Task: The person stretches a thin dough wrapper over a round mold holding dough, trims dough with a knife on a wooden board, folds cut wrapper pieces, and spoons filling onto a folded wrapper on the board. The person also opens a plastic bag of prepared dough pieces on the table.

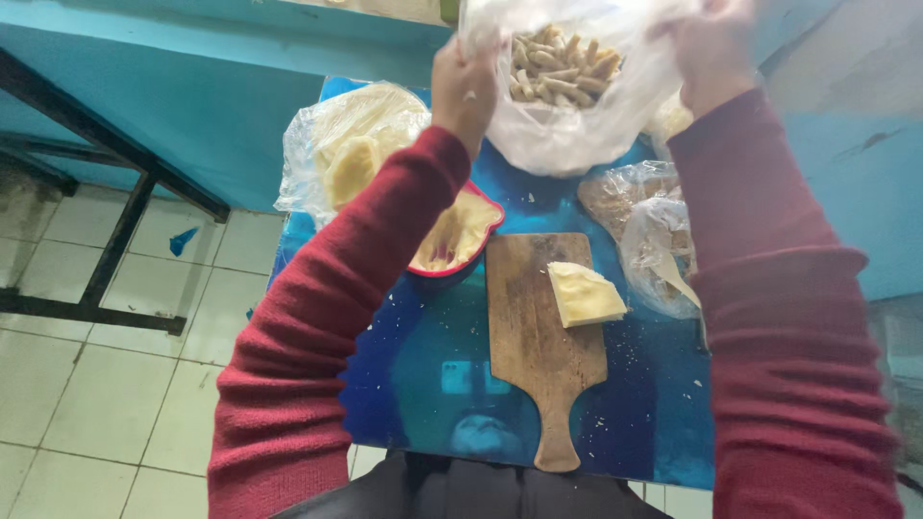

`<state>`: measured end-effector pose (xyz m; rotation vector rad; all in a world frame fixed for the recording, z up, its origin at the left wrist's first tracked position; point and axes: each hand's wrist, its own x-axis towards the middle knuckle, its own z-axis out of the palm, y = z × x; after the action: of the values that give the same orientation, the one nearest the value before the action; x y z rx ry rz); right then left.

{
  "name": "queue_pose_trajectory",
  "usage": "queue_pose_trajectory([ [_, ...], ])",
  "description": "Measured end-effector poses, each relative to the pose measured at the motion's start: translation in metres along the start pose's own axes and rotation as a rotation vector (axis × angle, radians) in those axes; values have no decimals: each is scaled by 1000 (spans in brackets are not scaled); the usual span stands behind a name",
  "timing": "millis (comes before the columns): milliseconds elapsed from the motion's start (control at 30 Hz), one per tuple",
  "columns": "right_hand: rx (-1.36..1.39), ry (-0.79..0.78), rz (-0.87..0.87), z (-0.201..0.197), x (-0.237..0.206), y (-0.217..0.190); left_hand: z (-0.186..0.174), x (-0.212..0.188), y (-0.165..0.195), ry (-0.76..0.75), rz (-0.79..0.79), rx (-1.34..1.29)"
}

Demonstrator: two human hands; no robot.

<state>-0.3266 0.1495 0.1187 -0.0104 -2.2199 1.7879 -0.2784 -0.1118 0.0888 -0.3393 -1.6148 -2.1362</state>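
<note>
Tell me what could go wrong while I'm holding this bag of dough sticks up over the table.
1. The thin clear bag hangs from the left hand and right hand; if either slips, the dough sticks could spill onto the blue table.
2. The folded dough piece overhangs the wooden board edge; a dropped bag might knock it off.

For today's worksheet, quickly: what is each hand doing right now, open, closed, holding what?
Left hand: closed on the edge of the clear plastic bag of pale sticks.
Right hand: closed on the bag's other edge.
</note>
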Motion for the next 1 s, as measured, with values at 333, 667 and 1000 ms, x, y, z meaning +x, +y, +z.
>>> queue_pose_trajectory([
  [333, -867, -271, -809, 28, -144, -2, -10, -43, -43, -8, 16, 558],
  [667, -710, -247, -663, -20, -246, -5, -32, -110, -13, 48, 236, 789],
  [1000, -770, -726, -695, -45, -303, 9, -10, -164, 1, -378, 492, 1401],
])
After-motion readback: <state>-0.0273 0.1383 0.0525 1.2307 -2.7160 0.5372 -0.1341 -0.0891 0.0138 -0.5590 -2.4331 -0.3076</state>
